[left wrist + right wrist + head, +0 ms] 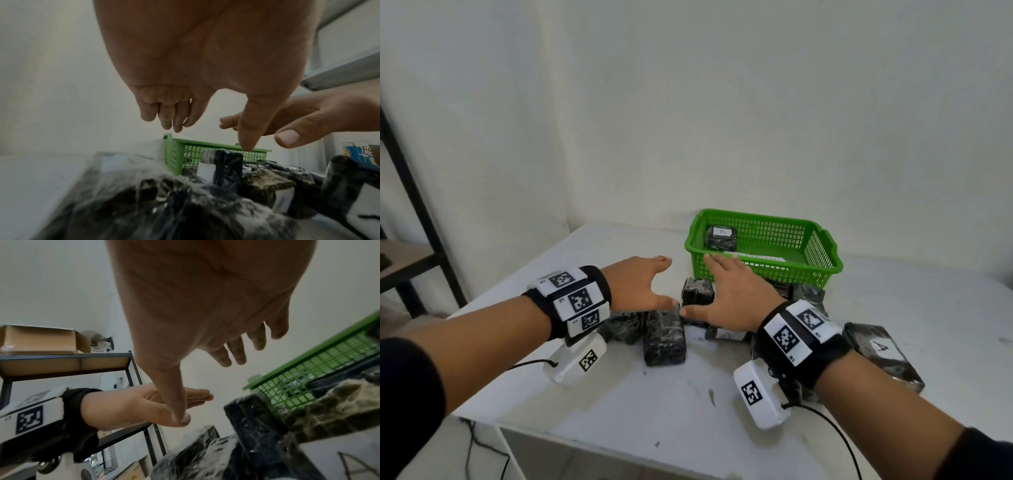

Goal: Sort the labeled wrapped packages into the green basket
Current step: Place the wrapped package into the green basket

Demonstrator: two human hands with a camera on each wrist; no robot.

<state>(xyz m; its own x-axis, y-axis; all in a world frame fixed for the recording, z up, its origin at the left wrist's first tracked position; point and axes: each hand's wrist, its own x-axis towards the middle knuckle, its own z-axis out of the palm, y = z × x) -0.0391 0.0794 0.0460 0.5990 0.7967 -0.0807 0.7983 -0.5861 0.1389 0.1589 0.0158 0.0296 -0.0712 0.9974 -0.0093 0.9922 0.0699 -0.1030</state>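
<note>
Where packages (pixel 664 337) crowd, shelf (pixel 410 219) leftward.

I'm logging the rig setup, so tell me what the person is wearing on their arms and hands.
Both hands, left hand and right hand, are bare. Each wrist has a black band carrying white blocks with black square-code markers, a white camera pod beneath with a thin black cable, and dark sleeves further up.

The slatted plastic basket (pixel 763 247) is bright green, its walls a fine grid. The wrapped packages (pixel 663 337) in front of me are black, marbled with whitish glints from clear film; one inside the basket (pixel 721 237) and one at my right (pixel 883 356) carry white labels with dark handwriting. My wristbands (pixel 571 301) are black with white blocks bearing black square codes. The surface (pixel 654 404) is off-white with dark smudges.
</note>
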